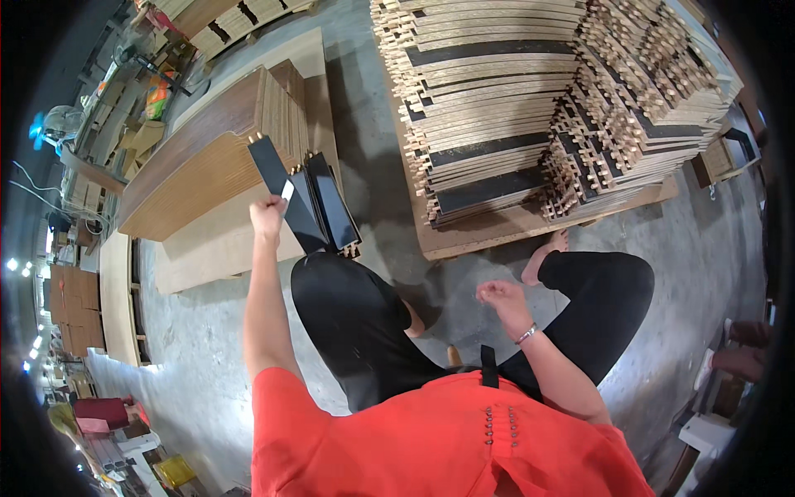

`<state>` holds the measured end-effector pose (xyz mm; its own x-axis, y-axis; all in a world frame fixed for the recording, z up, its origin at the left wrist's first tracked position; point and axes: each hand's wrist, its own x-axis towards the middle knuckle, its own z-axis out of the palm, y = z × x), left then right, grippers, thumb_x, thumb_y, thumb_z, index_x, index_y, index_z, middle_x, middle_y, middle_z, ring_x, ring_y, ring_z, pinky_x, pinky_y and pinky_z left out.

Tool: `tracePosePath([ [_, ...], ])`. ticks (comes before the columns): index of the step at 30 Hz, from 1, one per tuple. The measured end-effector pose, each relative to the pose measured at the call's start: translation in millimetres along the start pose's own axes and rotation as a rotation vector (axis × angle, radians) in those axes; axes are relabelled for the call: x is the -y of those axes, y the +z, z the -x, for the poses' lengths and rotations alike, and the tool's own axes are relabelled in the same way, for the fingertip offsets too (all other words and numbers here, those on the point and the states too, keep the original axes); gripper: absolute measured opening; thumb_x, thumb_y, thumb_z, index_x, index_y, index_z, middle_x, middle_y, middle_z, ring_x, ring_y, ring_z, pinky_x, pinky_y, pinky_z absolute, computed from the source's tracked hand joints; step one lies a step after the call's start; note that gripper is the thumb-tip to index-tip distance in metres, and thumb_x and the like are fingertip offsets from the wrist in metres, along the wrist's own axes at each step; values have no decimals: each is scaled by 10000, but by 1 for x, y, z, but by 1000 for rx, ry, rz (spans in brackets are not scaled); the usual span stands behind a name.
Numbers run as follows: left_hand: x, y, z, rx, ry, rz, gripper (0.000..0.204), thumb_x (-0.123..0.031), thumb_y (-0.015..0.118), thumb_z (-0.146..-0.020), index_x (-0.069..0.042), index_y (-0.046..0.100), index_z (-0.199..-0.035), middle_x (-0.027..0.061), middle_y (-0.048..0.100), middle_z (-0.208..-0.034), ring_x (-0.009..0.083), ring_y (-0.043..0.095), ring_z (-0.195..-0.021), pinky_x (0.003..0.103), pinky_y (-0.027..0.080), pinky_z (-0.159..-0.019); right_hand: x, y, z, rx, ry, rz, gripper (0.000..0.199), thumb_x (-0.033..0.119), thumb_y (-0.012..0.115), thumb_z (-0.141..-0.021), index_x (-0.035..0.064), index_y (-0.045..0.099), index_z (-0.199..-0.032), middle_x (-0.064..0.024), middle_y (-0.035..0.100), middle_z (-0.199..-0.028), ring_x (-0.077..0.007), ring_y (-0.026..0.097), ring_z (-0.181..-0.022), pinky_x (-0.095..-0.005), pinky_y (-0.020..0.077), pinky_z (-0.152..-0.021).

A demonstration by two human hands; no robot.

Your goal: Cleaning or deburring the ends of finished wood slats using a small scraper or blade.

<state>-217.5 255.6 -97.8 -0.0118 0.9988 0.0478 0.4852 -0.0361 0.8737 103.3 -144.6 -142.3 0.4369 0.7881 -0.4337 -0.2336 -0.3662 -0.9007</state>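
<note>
My left hand (267, 217) is closed on the edge of a long dark board (269, 166) with wooden dowels sticking out of its top end. A white strip (287, 190) shows on this board beside my fingers. Right next to it, more dark boards (331, 199) stand bundled near my left knee, with dowels at their ends. In the air between my knees is my right hand (503, 300), its fingers loosely bent and somewhat apart. No object shows in it.
A large stack of doweled boards (497, 99) rests on a low wooden base (464, 240) ahead to the right. Brown curved panels (207, 157) stand stacked on a pale sheet (186, 265) at left. Cartons (74, 306) stand at far left; another person's legs (737, 360) are at far right.
</note>
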Motion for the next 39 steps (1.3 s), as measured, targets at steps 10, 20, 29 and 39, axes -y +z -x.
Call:
tracePosePath([
  [10,41,3,39,13,-20,-165,98,-42,694,-765,34,705,-826,67,639,-649,118,556,-610,295,448,-577,-3,-1,-4,159,211,89,185,120,586,-922,17,648,-1063,-53,672,-900,-118,636,-773,-244,497,-676],
  [20,125,-24,-4,-13,-266,-359,140,-130,708,-787,-25,728,-878,105,695,-747,174,647,-688,329,497,-656,-8,-2,-3,131,239,72,131,96,608,-907,0,646,-988,-25,643,-813,-96,593,-690,-236,475,-615],
  [29,146,-8,1,77,-293,-231,127,-86,656,-796,25,687,-849,34,581,-666,131,510,-623,321,411,-561,-9,-7,-4,129,301,67,152,155,596,-920,26,645,-981,-36,656,-844,-103,605,-702,-232,480,-622],
  [39,121,-16,10,-163,-128,93,151,-70,625,-866,73,652,-909,69,668,-788,149,586,-715,298,458,-653,83,-1,-44,114,142,-113,233,216,583,-943,-10,638,-949,-65,635,-751,-163,619,-629,-281,530,-622],
])
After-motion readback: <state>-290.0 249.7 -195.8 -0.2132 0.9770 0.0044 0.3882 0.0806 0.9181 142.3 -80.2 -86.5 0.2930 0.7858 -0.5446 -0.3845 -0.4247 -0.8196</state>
